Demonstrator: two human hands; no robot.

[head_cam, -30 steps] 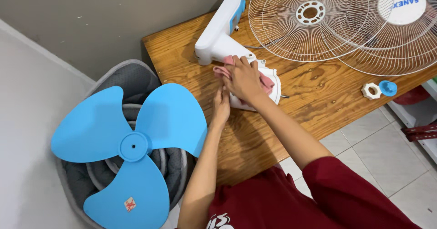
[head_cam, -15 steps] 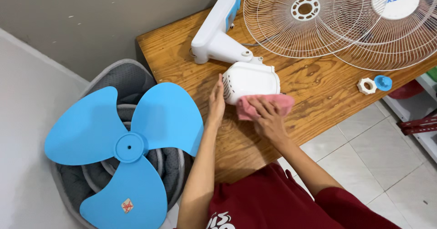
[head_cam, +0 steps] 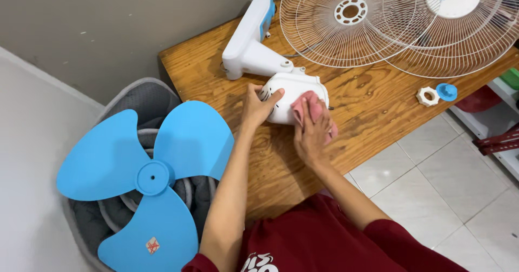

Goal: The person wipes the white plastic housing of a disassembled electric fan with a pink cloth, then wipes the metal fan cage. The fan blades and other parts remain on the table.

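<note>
Head view: left hand (head_cam: 258,107) now gripping white fan motor housing (head_cam: 292,88) on wooden table (head_cam: 373,102), fingers curled over vented end. Right hand (head_cam: 312,131), fingers together, has slid pink cloth (head_cam: 308,105) up housing's near side. Wiping continues.

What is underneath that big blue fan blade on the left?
Under the blue fan blade sits a grey padded basket; its rim and some pale rings inside show between the blades. The blade covers the rest of the inside, so whatever else lies in there is hidden.
</note>
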